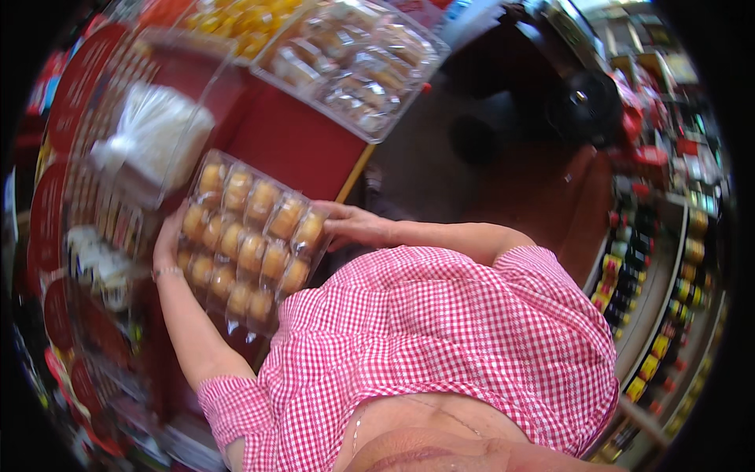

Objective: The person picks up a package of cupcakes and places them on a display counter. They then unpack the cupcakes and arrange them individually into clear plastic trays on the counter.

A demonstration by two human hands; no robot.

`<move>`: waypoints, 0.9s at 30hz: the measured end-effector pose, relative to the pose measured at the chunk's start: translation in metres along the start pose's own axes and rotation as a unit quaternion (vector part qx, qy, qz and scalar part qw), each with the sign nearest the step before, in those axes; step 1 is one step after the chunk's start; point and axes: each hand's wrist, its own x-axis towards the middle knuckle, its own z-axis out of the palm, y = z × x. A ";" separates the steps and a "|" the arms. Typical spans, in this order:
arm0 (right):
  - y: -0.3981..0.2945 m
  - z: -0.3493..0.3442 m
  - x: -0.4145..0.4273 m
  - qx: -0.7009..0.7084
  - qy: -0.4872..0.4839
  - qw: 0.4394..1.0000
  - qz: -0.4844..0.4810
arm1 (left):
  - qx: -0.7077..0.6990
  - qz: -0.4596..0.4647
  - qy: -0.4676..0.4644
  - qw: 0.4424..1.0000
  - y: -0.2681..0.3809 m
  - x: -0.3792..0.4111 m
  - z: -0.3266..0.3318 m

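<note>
Between my hands is a clear plastic tray [268, 223] filled with rows of small golden-brown cakes [250, 251] in clear wrapping. My left hand [170, 236] grips the tray's left side, its fingers partly hidden by the edge. At the opposite side, my right hand [357, 225] has its fingers on the corner nearest the yellow-edged counter. The tray is tilted in the view and close to my body. Just beyond it lies the red surface of the counter [289, 138].
A clear box of wrapped baked goods [365, 65] stands at the counter's far end, beside yellow wrapped items [242, 23]. To the left, a tied white plastic bag [165, 133] sits in a clear bin. Shelves of bottles and jars [631, 265] line the right; a dark round object [584, 109] is nearby.
</note>
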 end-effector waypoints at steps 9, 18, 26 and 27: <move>-0.007 -0.070 -0.100 -0.043 0.145 0.988 0.043 | 0.030 0.018 0.019 0.999 0.022 0.011 0.003; 0.107 -0.338 -0.256 0.137 0.547 0.820 0.093 | 0.035 -0.069 0.116 0.990 0.043 -0.020 0.016; 0.064 -0.568 -0.347 0.227 0.663 0.712 -0.043 | 0.359 0.130 0.642 0.665 0.102 -0.124 0.188; 0.053 -0.582 -0.353 0.231 0.670 0.703 -0.056 | 0.362 0.192 0.652 0.638 0.122 -0.121 0.230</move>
